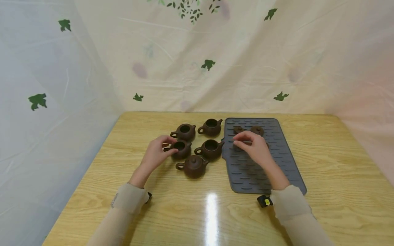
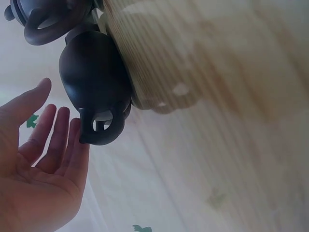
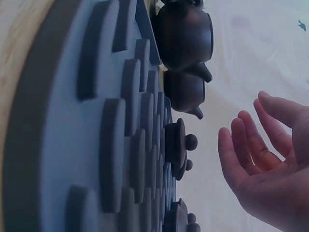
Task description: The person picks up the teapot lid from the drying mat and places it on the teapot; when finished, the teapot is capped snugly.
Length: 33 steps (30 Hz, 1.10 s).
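– While the left hand curves beside the middle-left teapot, how do we describe its looks?

– We see a squat, rounded body, dark brown, nearly black from the left wrist, with a looped handle and an open round mouth, upright on the wooden table

– Do we call that a grasp?

– We don't: thumb and fingers are parted and loose, though we cannot tell whether a fingertip brushes the handle; the right hand is released too, fingers softly bent above the grey mat

– Which edges do we see close by?

– We have the lidded teapot just in front, an uncovered teapot to the right with its spout up by the mat's left edge, and the rear teapots behind, both mouths open; small knobbed lids stand on the mat near the right hand

– And where do we get room?

– We get a stretch of wood left of the cluster, a broader one on the person's side, and more wood right of the mat, while the patterned cloth rises along the table's far edge
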Each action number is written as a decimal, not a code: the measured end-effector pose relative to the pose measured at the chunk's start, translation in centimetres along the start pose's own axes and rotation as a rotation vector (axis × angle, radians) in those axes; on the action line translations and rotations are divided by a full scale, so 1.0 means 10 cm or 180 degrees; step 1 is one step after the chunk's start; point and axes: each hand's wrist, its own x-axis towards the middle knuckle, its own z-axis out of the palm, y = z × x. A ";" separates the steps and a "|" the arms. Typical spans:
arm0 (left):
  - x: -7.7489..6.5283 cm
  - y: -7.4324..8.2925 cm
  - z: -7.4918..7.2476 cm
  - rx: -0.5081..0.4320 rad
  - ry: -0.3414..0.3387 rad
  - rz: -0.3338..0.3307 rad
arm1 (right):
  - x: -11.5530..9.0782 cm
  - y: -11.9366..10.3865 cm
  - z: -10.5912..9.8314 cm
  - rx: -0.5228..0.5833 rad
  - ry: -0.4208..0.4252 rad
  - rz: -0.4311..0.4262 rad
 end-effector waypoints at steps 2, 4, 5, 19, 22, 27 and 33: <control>0.01 0.00 0.00 0.0058 -0.0036 -0.0022 | 0.00 0.02 -0.01 -0.0001 0.0036 0.0032; 0.01 0.00 0.01 0.0072 -0.0083 -0.0067 | 0.00 0.04 -0.03 0.0002 0.0064 0.0079; 0.02 0.00 0.01 0.0068 -0.0107 -0.0095 | 0.01 0.05 -0.03 0.0008 0.0074 0.0103; 0.04 -0.03 0.01 0.0189 -0.0258 -0.0336 | 0.02 0.15 -0.07 -0.0078 0.0183 0.0438; 0.05 -0.03 0.01 0.0209 -0.0269 -0.0337 | 0.02 0.16 -0.07 -0.0056 0.0184 0.0511; 0.05 -0.03 0.02 0.0183 -0.0291 -0.0352 | 0.02 0.21 -0.04 0.0062 0.0157 0.0663; 0.07 -0.03 0.02 0.0181 -0.0268 -0.0365 | 0.03 0.29 0.00 0.0287 0.0057 0.0853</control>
